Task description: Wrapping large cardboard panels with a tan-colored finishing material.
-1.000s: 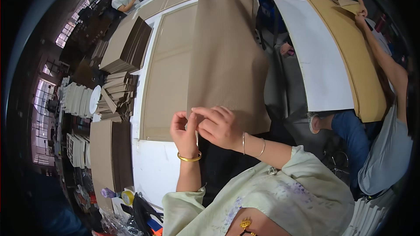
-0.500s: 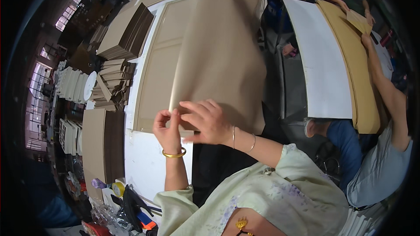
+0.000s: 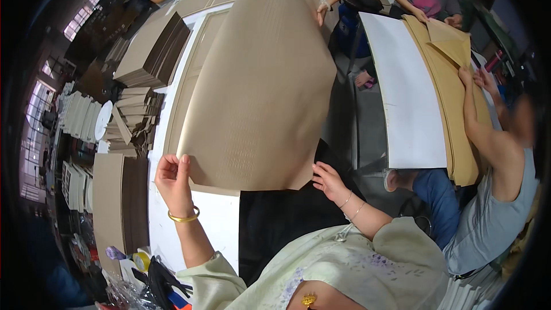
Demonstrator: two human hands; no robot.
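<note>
The workroom holds a long white surface [image 3: 221,218] with a framed brown panel [image 3: 198,63] on it; to the right, across a gap, a second white surface [image 3: 404,97] carries yellow sheets [image 3: 439,97]. A large brown sheet [image 3: 258,97] lies over the panel and overhangs the right edge of the long surface.

Left hand [image 3: 174,173]: closed in a thumb-and-finger pinch on the sheet's near left corner. Right hand [image 3: 328,179]: fingers partly extended, tips closed at the near right corner; the contact is partly hidden, so grip firmness cannot be judged.

The wide two-corner hold apparently keeps the near edge spread and limits sagging. A co-worker's hand [image 3: 321,12] is at the sheet's far right edge, probably to support that end.

Stacked brown boards [image 3: 143,51] and loose strips [image 3: 135,115] stand to the left, seemingly placed clear of the sheet.
</note>
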